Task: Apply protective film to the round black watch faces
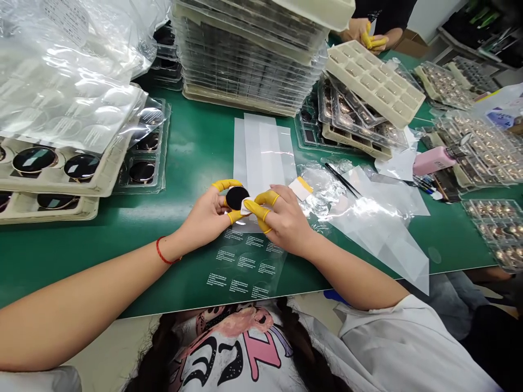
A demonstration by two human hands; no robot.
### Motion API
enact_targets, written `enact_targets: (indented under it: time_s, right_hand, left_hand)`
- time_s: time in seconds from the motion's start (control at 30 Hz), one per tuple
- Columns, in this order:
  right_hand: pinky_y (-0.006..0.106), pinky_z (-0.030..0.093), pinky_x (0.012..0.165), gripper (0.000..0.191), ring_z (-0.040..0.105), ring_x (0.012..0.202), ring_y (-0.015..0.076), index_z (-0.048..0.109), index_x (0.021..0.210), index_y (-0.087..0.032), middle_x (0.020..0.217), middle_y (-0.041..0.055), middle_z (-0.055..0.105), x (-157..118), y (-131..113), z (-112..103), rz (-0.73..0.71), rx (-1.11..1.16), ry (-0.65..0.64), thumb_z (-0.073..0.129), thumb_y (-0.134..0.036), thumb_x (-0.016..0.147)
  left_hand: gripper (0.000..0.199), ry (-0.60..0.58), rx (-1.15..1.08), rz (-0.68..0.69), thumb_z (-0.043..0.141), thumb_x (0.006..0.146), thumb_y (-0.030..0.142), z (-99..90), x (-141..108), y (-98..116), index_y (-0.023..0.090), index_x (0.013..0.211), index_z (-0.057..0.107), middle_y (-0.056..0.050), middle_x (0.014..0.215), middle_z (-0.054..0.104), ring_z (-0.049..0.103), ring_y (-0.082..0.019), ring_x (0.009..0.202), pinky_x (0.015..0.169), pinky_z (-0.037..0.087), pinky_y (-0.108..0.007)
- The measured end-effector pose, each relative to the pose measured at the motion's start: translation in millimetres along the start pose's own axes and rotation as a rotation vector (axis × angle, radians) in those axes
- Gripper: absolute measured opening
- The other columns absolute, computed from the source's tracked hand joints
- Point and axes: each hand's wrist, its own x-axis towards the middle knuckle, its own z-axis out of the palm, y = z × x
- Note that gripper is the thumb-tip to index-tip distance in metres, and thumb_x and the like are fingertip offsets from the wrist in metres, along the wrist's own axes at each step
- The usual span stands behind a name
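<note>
At frame centre, a round black disc [237, 198] is held by its rim in the left hand [209, 211], apparently so its face stays uncovered; a white cloth [245, 207] is pinched at its edge by the right hand [288, 220].

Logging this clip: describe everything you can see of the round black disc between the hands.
The round black disc has a plain, dark face turned toward the camera; whether it is glass or plastic cannot be told. It is held above the green table, near its front edge. The left hand holds it by the rim, fingers in yellow covers. At its lower right, the right hand holds a small white piece, apparently against it.
</note>
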Motion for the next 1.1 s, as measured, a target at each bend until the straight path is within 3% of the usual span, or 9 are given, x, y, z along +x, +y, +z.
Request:
enact_targets:
  time_s: [0.2, 0.3, 0.47, 0.53, 0.6, 0.77, 0.97, 1.1]
  right_hand:
    - [0.047, 0.046, 0.092, 0.035, 0.049, 0.101, 0.0218, 0.061, 0.119, -0.024, 0.098, 0.0077, 0.060, -1, -9, 3, 0.018, 0.156, -0.046, 0.051, -0.012, 0.087]
    - [0.044, 0.048, 0.089, 0.037, 0.053, 0.094, 0.0189, 0.061, 0.119, -0.029, 0.096, 0.0054, 0.061, 2, -5, -4, 0.062, 0.271, 0.002, 0.051, -0.012, 0.088]
    - [0.047, 0.047, 0.090, 0.025, 0.057, 0.100, 0.0226, 0.068, 0.109, -0.026, 0.103, 0.0085, 0.065, 1, 32, -24, 0.562, 0.129, 0.233, 0.056, -0.018, 0.088]
    - [0.051, 0.045, 0.095, 0.023, 0.056, 0.104, 0.0249, 0.069, 0.106, -0.024, 0.106, 0.0088, 0.067, -2, 44, -27, 0.686, 0.120, 0.186, 0.060, -0.020, 0.085]
    - [0.050, 0.045, 0.096, 0.019, 0.057, 0.105, 0.0239, 0.071, 0.100, -0.024, 0.105, 0.0064, 0.069, -2, 46, -26, 0.740, 0.248, 0.047, 0.062, -0.021, 0.084]
    - [0.045, 0.045, 0.094, 0.011, 0.061, 0.098, 0.0200, 0.071, 0.086, -0.021, 0.096, 0.0030, 0.071, 7, 32, -24, 0.829, 0.564, -0.189, 0.062, -0.028, 0.084]
    - [0.040, 0.044, 0.091, 0.006, 0.060, 0.094, 0.0180, 0.067, 0.079, -0.020, 0.092, 0.0017, 0.070, 10, 26, -25, 0.846, 0.643, -0.246, 0.065, -0.025, 0.081]
    - [0.039, 0.044, 0.092, 0.008, 0.059, 0.092, 0.0172, 0.063, 0.076, -0.020, 0.091, 0.0019, 0.068, 10, 29, -30, 0.856, 0.731, -0.151, 0.067, -0.026, 0.080]
  left_hand:
    - [0.061, 0.036, 0.001, 0.017, 0.077, 0.066, 0.019, -1.7, 1, 1, 0.018, 0.119, 0.045, 0.001, 0.085, 0.067, 0.065, -0.010, 0.071, 0.063, 0.050, -0.020]
    - [0.064, 0.047, 0.008, 0.044, 0.080, 0.065, 0.023, -1.3, 1, 1, 0.019, 0.118, 0.045, 0.001, 0.084, 0.068, 0.068, -0.013, 0.076, 0.067, 0.053, -0.023]
    - [0.060, 0.121, -0.012, 0.096, 0.078, 0.073, 0.028, -0.7, -1, 4, 0.021, 0.120, 0.041, -0.002, 0.092, 0.071, 0.072, -0.019, 0.092, 0.090, 0.056, -0.035]
    - [0.058, 0.136, 0.000, 0.140, 0.077, 0.074, 0.026, -1.2, -2, 5, 0.021, 0.118, 0.041, -0.002, 0.093, 0.071, 0.072, -0.019, 0.095, 0.094, 0.056, -0.038]
    - [0.055, 0.135, 0.026, 0.183, 0.076, 0.075, 0.026, -2.0, -3, 4, 0.022, 0.117, 0.041, -0.002, 0.094, 0.071, 0.072, -0.018, 0.096, 0.095, 0.056, -0.038]
    - [0.051, 0.115, 0.111, 0.243, 0.074, 0.077, 0.027, -3.0, -7, 2, 0.023, 0.116, 0.040, -0.002, 0.101, 0.070, 0.072, -0.019, 0.099, 0.095, 0.056, -0.036]
    - [0.051, 0.094, 0.130, 0.230, 0.074, 0.078, 0.026, -2.3, -8, 1, 0.023, 0.117, 0.041, -0.003, 0.101, 0.071, 0.072, -0.019, 0.099, 0.095, 0.056, -0.036]
    - [0.056, 0.072, 0.162, 0.215, 0.076, 0.076, 0.025, -3.3, -4, -3, 0.021, 0.120, 0.042, -0.005, 0.103, 0.071, 0.071, -0.020, 0.102, 0.096, 0.056, -0.037]
